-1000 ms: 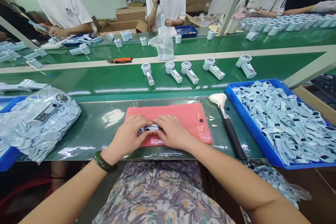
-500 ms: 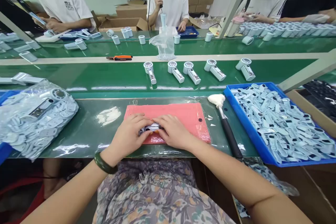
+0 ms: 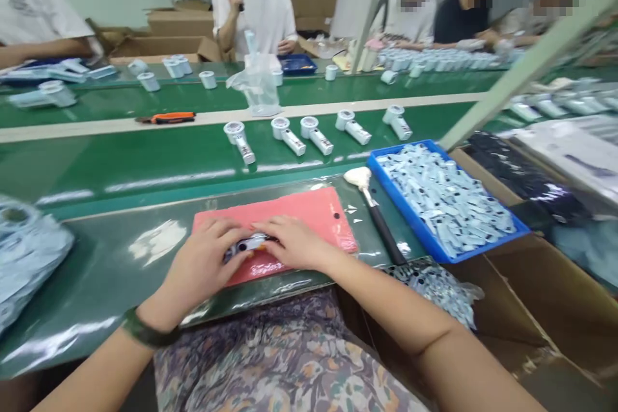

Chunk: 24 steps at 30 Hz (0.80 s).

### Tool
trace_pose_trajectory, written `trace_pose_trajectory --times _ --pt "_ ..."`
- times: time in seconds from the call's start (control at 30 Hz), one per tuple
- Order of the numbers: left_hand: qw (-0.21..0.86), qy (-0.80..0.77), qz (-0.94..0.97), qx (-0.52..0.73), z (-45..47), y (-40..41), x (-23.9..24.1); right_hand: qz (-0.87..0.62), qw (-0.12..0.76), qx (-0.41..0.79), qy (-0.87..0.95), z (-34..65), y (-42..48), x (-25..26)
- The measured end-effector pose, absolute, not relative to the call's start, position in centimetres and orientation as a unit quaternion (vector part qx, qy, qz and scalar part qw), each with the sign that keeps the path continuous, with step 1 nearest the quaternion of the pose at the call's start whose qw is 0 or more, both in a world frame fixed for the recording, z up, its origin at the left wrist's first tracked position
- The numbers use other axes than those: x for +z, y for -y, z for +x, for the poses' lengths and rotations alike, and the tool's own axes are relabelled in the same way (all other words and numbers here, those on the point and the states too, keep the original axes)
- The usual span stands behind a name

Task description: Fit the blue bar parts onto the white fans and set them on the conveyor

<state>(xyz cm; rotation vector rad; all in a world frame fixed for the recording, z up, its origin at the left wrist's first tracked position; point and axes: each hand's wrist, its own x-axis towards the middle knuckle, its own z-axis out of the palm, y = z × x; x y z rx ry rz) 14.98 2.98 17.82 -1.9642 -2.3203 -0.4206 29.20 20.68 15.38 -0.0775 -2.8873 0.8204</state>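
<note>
My left hand (image 3: 199, 265) and my right hand (image 3: 290, 243) press together on a small white device (image 3: 247, 244) that lies on a pink mat (image 3: 309, 209) at the near edge of the green bench. Fingers of both hands curl over the device, so only its middle strip shows. A green bangle (image 3: 145, 333) sits on my left wrist.
A black-handled brush (image 3: 374, 209) lies right of the mat, beside a blue tray (image 3: 383, 193) of pale blue parts. Several white handheld devices (image 3: 309, 134) lie on the conveyor (image 3: 120, 154). A bag of parts (image 3: 22, 257) is at left, open cartons (image 3: 531, 309) at right. Several people sit across the line.
The view has swung to the right, so everything has shifted left in frame and the cartons at right have come into sight. My hands remain pressed on the device.
</note>
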Motion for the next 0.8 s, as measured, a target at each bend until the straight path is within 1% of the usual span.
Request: trace_pose_trajectory --times 0.07,0.13,0.17,0.2,0.23,0.3,0.4,0.5,0.6,0.67,0.7,0.73,0.8 --pt "0.1 0.746 -0.652 -0.092 14.6 -2.5 17.7 -0.117 0.145 0.218 0.958 31.1 -21.9 15.7" --pt "0.128 0.748 -0.648 -0.066 14.2 -2.4 17.4 -0.289 0.194 0.131 0.928 34.1 -23.5 15.9" --pt "0.12 0.753 -0.644 -0.064 13.9 -2.6 17.3 -0.383 0.191 0.091 0.899 35.7 -24.4 16.0" --pt "0.1 0.761 -0.637 -0.069 13.7 -2.9 17.2 -0.459 0.169 0.062 0.87 37.3 -25.2 16.0" --pt "0.069 0.771 -0.628 -0.075 13.4 -3.4 17.3 -0.507 0.137 0.047 0.849 38.7 -26.0 15.9" --pt "-0.006 0.796 -0.6 -0.082 12.6 -4.6 17.6 -0.54 0.093 0.045 0.835 40.7 -27.3 15.6" --pt "-0.091 0.811 -0.574 -0.075 11.4 -6.3 18.5 -0.515 0.097 0.064 0.85 41.8 -27.5 15.5" --pt "-0.112 0.809 -0.573 -0.066 10.8 -7.2 19.2 -0.462 0.124 0.104 0.872 41.8 -25.5 15.9" --pt "-0.111 0.81 -0.571 -0.072 10.7 -7.3 19.2 -0.32 0.222 0.183 0.903 41.0 -22.3 16.4" --pt "-0.109 0.81 -0.571 -0.079 10.6 -7.3 19.0 -0.226 0.289 0.201 0.908 40.1 -20.4 16.6" --pt "-0.11 0.809 -0.572 -0.081 10.6 -7.3 18.9 -0.201 0.298 0.193 0.913 39.6 -19.6 16.6" --pt "-0.11 0.809 -0.572 -0.084 10.6 -7.3 18.8 -0.189 0.284 0.182 0.922 39.1 -19.1 16.5" --pt "-0.109 0.809 -0.571 -0.088 10.7 -7.2 18.8 -0.19 0.205 0.158 0.947 38.1 -18.5 16.1"
